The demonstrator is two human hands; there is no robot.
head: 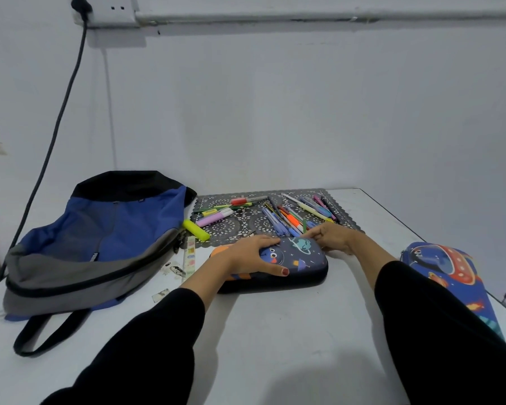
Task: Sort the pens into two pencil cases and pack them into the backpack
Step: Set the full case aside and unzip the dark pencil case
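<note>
While the left hand (246, 255) grips the case (300, 258) and the right hand (330, 236) curls at its far corner (pinching anything or nothing, I cannot tell), a jerk there could scatter the pens (284, 219) just behind the case.

You see: matt cloth backpack (105, 235); smooth, faintly glossy moulded pencil case (301, 258); plastic pens (270, 221); smooth matt table (275, 331).
</note>
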